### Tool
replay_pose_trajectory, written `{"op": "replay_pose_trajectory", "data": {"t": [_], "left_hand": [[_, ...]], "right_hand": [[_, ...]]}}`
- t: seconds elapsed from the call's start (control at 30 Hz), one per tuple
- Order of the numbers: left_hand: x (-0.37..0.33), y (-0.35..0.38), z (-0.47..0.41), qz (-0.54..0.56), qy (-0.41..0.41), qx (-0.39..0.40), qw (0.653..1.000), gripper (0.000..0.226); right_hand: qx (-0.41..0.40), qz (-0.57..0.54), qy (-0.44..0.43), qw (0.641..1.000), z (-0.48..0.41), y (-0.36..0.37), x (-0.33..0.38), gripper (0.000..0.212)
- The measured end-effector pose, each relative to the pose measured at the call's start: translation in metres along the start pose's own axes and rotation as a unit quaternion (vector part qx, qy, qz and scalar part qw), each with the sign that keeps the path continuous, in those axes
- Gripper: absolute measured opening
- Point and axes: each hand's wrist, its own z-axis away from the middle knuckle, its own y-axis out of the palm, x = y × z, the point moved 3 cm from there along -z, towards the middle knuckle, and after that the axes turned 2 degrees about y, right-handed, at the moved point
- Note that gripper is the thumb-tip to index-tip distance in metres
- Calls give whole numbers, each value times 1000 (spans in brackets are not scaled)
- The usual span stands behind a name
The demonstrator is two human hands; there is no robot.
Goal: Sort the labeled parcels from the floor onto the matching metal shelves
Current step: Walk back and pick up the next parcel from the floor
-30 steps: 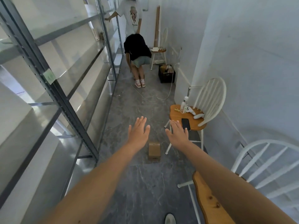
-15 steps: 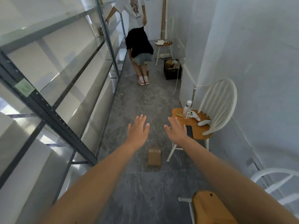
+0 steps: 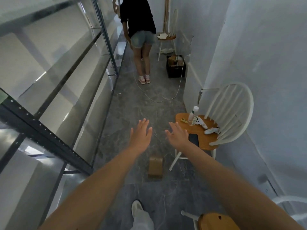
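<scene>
chair (image 3: pixel 206 135) (right) crowds parcel (image 3: pixel 155 166).

A narrow corridor – grey marbled floor (image 3: pixel 132 100), pale walls (image 3: pixel 265 63). A white spindle-back chair (image 3: pixel 207 140) with a wooden seat stands against the right wall; farther back, a black crate (image 3: pixel 176 71) and a second chair (image 3: pixel 171 38)

Wearer's own body: two arms and one leg in view.
Left forearm (image 3: pixel 99 180) and right forearm (image 3: pixel 224 176) are bare along their whole visible length, down to left hand (image 3: pixel 141 135) and right hand (image 3: pixel 178 136). Low centre: trouser leg (image 3: pixel 143 220), pale grey-white, loose fabric; white shoe (image 3: pixel 136 207), rounded toe.
</scene>
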Motion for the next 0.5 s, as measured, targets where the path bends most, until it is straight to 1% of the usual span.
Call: {"op": "replay_pose_trajectory", "data": {"t": [0.17,0.3,0.5], "left_hand": [[26,1,-52,20,0,18,1000,53],[61,-2,-100,25,-19,43,999,52],[118,5,-162,38,-39,67,996,51]], "right_hand": [[7,4,21,1000,-54,10,9,54],[17,9,42,999,-98,27,21,53],[41,-21,82,996,-161,63,31,54]]}}
